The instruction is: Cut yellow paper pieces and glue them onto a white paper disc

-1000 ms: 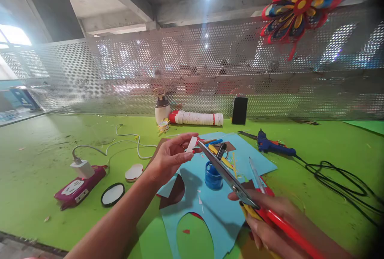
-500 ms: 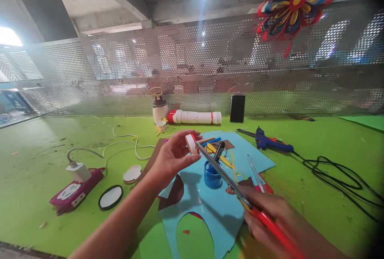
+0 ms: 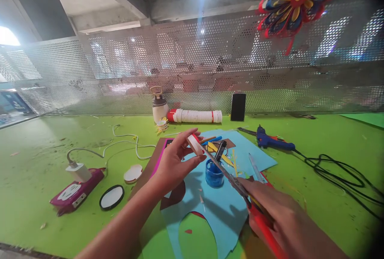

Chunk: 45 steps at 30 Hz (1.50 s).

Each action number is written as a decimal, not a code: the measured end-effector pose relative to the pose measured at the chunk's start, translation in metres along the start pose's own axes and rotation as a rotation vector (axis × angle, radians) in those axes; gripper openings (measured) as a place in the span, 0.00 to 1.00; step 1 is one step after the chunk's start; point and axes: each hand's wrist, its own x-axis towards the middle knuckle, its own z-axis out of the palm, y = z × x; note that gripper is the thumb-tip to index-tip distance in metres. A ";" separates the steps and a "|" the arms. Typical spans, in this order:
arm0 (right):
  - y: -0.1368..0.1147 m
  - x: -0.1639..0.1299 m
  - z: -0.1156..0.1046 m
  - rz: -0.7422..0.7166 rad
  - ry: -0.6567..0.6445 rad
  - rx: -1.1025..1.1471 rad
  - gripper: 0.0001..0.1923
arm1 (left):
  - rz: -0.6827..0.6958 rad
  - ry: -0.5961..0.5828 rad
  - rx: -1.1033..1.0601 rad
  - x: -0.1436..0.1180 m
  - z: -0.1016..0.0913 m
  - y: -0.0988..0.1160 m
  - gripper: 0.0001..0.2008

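My left hand (image 3: 177, 161) pinches a small round white piece with a red rim (image 3: 194, 144) between thumb and fingers. My right hand (image 3: 276, 211) grips red-handled scissors (image 3: 222, 170), whose long blades point up and left to the edge of that piece. The blades look nearly closed; whether paper lies between them I cannot tell. Just under the blades a blue jar (image 3: 214, 174) holds a black marker (image 3: 221, 151). It stands on a light blue paper sheet (image 3: 223, 215) with an oval hole cut in it.
A purple power strip (image 3: 75, 193) with a white plug, a black-rimmed white disc (image 3: 111, 197) and a round white lid (image 3: 133, 173) lie left. A blue glue gun (image 3: 274, 141) with a looping black cord is right. A stack of white cups (image 3: 195, 116) lies behind, near a bottle (image 3: 160, 109).
The white piece has tilted in my left hand and shifted slightly right. My right hand has moved a little with the scissors, and their blades appear closer together.
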 end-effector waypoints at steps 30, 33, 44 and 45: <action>0.010 -0.001 -0.011 -0.326 0.178 -0.474 0.20 | 0.137 -0.012 0.512 0.000 -0.009 -0.006 0.31; 0.012 -0.002 -0.011 -0.326 0.188 -0.471 0.21 | 0.135 -0.007 0.494 0.000 -0.007 -0.006 0.31; 0.018 -0.005 -0.008 -0.310 0.170 -0.468 0.22 | 0.164 0.039 0.527 -0.004 -0.007 -0.010 0.30; 0.018 -0.005 -0.008 -0.304 0.164 -0.466 0.22 | 0.170 0.036 0.514 -0.004 -0.006 -0.010 0.30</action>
